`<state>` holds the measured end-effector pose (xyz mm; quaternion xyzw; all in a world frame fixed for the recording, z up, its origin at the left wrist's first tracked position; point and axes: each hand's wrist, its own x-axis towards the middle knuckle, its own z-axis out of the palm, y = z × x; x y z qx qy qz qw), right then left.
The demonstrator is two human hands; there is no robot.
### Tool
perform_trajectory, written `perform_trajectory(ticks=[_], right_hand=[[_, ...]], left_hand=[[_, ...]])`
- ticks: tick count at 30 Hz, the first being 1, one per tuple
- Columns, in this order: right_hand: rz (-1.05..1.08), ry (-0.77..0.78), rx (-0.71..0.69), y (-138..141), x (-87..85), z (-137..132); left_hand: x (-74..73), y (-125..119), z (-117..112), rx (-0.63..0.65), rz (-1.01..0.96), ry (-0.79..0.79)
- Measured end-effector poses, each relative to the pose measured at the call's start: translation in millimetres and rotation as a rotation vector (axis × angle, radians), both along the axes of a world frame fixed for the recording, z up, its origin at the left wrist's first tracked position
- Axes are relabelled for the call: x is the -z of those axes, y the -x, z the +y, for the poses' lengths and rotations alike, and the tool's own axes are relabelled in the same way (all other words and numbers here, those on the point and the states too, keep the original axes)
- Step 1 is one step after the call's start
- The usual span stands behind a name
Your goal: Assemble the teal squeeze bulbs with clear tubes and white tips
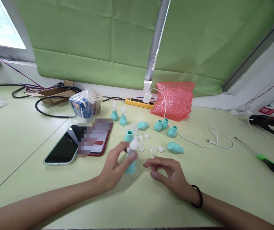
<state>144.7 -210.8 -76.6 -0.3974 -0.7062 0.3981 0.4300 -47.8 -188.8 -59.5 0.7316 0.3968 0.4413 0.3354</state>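
Observation:
My left hand [114, 166] is closed round a teal squeeze bulb [130, 167] with a white pointed nozzle on top, held upright just over the table. Its fingers cover part of the joint between nozzle and bulb. To the right, my right hand [171, 174] is held low over the table, fingers bent, thumb apart from them, nothing in it. Beyond the left hand stands a teal bulb with a bare opening [128, 136]. Loose white nozzles [141, 148] and clear plastic pieces [153, 150] lie scattered past both hands. A teal bulb [175, 147] lies on its side beyond the right hand.
Two teal bulbs with nozzles [123, 120] stand farther back. Several bare teal bulbs [172, 131] are right of them. Two phones [62, 147] lie left, a screwdriver [270, 166] right. A white cable [199, 145] runs from a yellow power strip [137, 102] beside red bubble wrap [177, 99].

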Motion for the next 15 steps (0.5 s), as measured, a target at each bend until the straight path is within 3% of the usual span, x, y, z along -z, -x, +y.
perform_trajectory(ticks=[3,6,10,15], right_hand=[[-0.036,0.020,0.038,0.2,1.7,0.8],[-0.121,-0.084,0.053,0.3,0.9,2.6],[-0.250,-0.320,0.126,-2.7,-2.1,8.7],[-0.382,-0.439,0.228,-10.8,-2.5,21.0]], left_hand=[[-15.4,10.3,23.8,-0.171,-0.043,-0.117],[-26.2,22.4,51.3,-0.325,-0.004,-0.178],[-22.4,34.2,77.8,-0.296,-0.011,-0.120],[-9.3,39.8,88.6,-0.276,0.201,-0.157]])
